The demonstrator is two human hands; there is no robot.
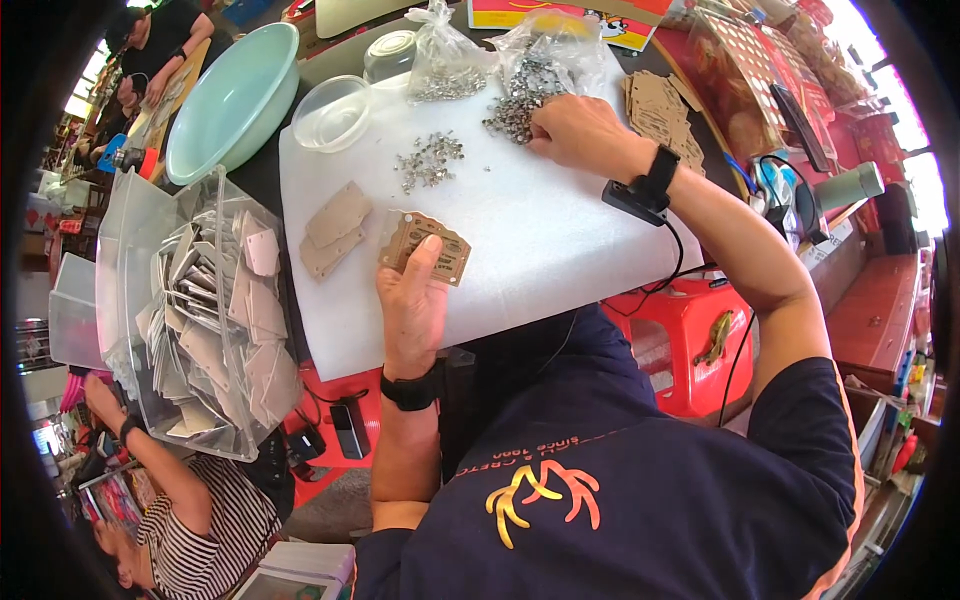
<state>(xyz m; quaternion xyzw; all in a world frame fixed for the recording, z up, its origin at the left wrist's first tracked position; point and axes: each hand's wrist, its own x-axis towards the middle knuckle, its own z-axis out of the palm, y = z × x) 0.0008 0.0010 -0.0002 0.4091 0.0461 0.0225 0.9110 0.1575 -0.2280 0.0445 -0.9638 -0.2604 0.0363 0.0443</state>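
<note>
My left hand (412, 295) holds a brown printed card (452, 252) with a wavy top edge, thumb flat across its face. Small light spots show at the card's corners. At the far side of the white-covered table (530, 240), my right hand (590, 138) has its fingers curled down into a heap of small shiny metal pieces (508, 118). Its fingertips are partly hidden, so anything between them cannot be made out. The heap spills from an open clear plastic bag (580, 60). A smaller scatter of metal pieces (430, 160) lies between the two hands.
Loose brown cards (338, 225) lie left of my left hand; more cards (660, 110) are stacked far right. A clear bin of cards (225, 390) and a pale green basin (235, 105) stand left. A round clear tub (330, 115) sits far left. Two people work nearby.
</note>
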